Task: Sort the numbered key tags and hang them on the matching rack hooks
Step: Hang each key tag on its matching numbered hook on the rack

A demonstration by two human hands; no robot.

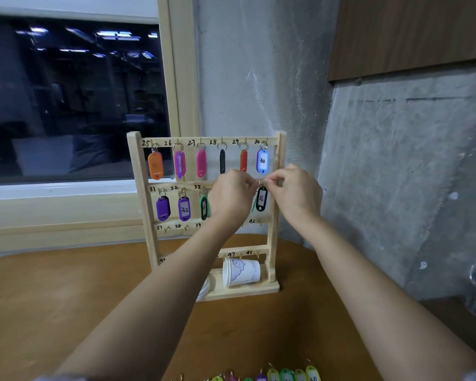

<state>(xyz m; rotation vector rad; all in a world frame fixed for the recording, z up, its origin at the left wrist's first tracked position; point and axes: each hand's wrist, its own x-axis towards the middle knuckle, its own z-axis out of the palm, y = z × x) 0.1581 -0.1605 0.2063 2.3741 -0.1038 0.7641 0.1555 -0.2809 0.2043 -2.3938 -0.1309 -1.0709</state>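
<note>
The rack [207, 215] stands upright on the desk [66, 298] at the centre of the view. Both hands are raised to the 3 o'clock end of its second rail.

- Right hand [293, 192]: fingers curled. The thumb and forefinger pinch the ring [260, 183] of the black tag [261, 199], which is marked 36.
- Left hand [232, 198]: fingers curled, with the fingertips at the same ring from the 9 o'clock side. It appears to pinch the ring as well, but the contact itself is partly hidden.
- Black tag: hangs at 6 o'clock from the fingertips, just below the second rail.

The top rail carries six tags, numbered 25 to 30. A row of loose tags [286, 375] lies on the desk at 6 o'clock. A paper cup [241, 272] lies on its side on the base of the rack.
</note>
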